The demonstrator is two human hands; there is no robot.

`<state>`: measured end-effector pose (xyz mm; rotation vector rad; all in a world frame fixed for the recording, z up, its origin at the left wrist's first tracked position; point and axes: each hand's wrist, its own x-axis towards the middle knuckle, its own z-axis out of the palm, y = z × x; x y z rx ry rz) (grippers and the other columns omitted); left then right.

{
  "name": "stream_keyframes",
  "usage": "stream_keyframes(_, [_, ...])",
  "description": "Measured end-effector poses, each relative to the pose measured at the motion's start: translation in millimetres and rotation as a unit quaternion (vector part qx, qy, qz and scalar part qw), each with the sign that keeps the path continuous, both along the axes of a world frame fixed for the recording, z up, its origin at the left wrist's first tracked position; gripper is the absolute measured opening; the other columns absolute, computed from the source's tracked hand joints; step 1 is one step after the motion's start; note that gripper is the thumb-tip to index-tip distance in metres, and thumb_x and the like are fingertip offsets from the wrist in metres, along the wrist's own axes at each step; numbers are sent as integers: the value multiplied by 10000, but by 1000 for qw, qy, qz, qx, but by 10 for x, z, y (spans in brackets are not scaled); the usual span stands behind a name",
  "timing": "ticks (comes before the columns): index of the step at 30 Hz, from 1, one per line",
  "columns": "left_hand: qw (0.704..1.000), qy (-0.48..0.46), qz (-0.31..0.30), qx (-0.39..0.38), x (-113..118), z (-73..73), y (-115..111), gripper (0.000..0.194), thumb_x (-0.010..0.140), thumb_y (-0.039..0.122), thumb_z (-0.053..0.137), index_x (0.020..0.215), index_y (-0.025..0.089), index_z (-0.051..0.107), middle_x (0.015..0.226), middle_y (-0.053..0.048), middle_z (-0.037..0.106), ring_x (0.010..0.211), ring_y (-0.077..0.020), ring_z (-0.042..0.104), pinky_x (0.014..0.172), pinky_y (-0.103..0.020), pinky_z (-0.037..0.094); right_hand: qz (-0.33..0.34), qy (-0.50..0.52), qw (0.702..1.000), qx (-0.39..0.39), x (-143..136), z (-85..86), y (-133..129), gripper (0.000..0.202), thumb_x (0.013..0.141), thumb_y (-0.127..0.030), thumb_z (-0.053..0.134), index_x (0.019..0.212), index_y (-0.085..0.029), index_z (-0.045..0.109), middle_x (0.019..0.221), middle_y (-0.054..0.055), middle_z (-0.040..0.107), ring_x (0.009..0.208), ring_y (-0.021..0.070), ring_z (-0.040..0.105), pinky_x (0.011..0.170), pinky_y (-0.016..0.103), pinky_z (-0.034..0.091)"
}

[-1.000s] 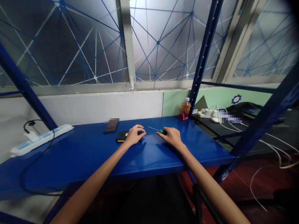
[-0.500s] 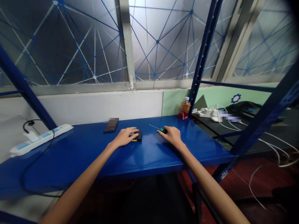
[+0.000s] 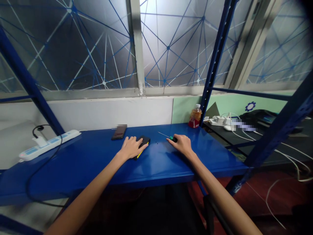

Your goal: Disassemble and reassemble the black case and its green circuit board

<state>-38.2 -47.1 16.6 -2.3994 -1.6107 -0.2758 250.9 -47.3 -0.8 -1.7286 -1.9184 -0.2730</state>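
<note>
My left hand grips a flat black box with a yellow stripe along its edge, fingers over the top and thumb on the near right side. The box lies on the blue table, turned at an angle, and is partly covered by the hand. To the right, my right hand is closed around a screwdriver with a green and black handle. Its thin metal shaft points left and away from me. Between the hands lie a few tiny dark bits, too small to identify.
A dark phone lies behind my left hand. At the far left is a white power strip with a black cable. A drink bottle stands at the back right beside a blue metal post. Another desk with white cables is further right.
The black box has been turned on the table by my left hand, so its yellow edge now slants. My right hand keeps hold of the screwdriver. The whole view has shifted slightly.
</note>
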Motion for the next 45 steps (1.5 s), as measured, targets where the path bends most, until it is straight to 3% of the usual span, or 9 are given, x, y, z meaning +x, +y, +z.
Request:
stream_keyframes(5, [999, -37, -18, 4, -114, 65, 117, 600, 884, 662, 371, 918, 229, 785, 738, -151, 700, 931, -350, 623, 971, -558, 299, 84, -30, 996, -20, -20, 10, -25, 575, 909, -661, 372, 669, -198, 613, 669, 58, 659, 637, 166, 581, 552, 268, 193])
stream_keyframes(9, [991, -76, -96, 55, -143, -35, 188, 441, 918, 527, 435, 1144, 260, 703, 1243, -132, 633, 1209, -329, 509, 1040, -506, 289, 135, -55, 988, -42, -40, 5, -35, 600, 928, -655, 332, 655, -195, 604, 623, 48, 632, 608, 156, 561, 559, 261, 199])
stream_keyframes(12, [986, -95, -135, -18, -142, -115, 236, 452, 960, 487, 367, 1296, 288, 594, 1389, -66, 546, 1282, -258, 478, 1042, -408, 346, 135, -65, 987, -53, -36, -11, -24, 599, 924, -658, 339, 660, -193, 609, 628, 52, 635, 610, 157, 564, 558, 262, 196])
stream_keyframes(16, [993, -86, -71, -46, -161, -120, 288, 515, 959, 540, 323, 1284, 260, 607, 1346, -93, 582, 1238, -289, 519, 1004, -434, 373, 136, -71, 986, -59, -22, -26, -11, 601, 918, -668, 342, 669, -192, 611, 631, 52, 640, 606, 154, 569, 552, 263, 189])
stream_keyframes(24, [998, -26, 34, 48, -200, -72, 177, 609, 926, 591, 352, 992, 134, 749, 925, -208, 683, 1069, -401, 552, 966, -560, 311, 180, -82, 976, -93, -66, -5, -85, 651, 919, -673, 315, 610, -182, 611, 567, 42, 607, 565, 138, 549, 546, 257, 197])
stream_keyframes(29, [992, -83, 15, 96, -81, -101, 135, 569, 932, 572, 361, 916, 167, 760, 1196, -201, 617, 1193, -399, 471, 1029, -574, 262, 138, -90, 981, -100, -60, -3, -75, 637, 922, -646, 327, 602, -187, 632, 582, 50, 624, 583, 147, 561, 531, 266, 176])
stream_keyframes(33, [991, -116, -41, 56, 101, -80, 222, 473, 951, 534, 361, 1163, 254, 678, 1395, -121, 518, 1320, -340, 398, 1085, -544, 239, 117, -93, 984, -100, -43, 2, -62, 611, 920, -626, 347, 616, -195, 655, 605, 57, 647, 598, 156, 573, 532, 269, 189])
stream_keyframes(36, [990, -136, -21, -25, 222, -106, 320, 535, 949, 591, 306, 1325, 304, 558, 1487, -97, 426, 1383, -345, 332, 1075, -579, 257, 104, -93, 985, -97, -25, 6, -70, 604, 917, -623, 355, 618, -198, 663, 599, 60, 648, 601, 164, 582, 526, 273, 191])
stream_keyframes(45, [984, -124, 0, -125, 278, -344, 496, 659, 883, 725, 293, 1367, 338, 515, 1504, -103, 398, 1423, -393, 237, 1086, -678, 107, 100, -102, 982, -120, -1, 1, -67, 588, 923, -611, 363, 662, -201, 694, 644, 73, 676, 645, 179, 617, 543, 268, 231])
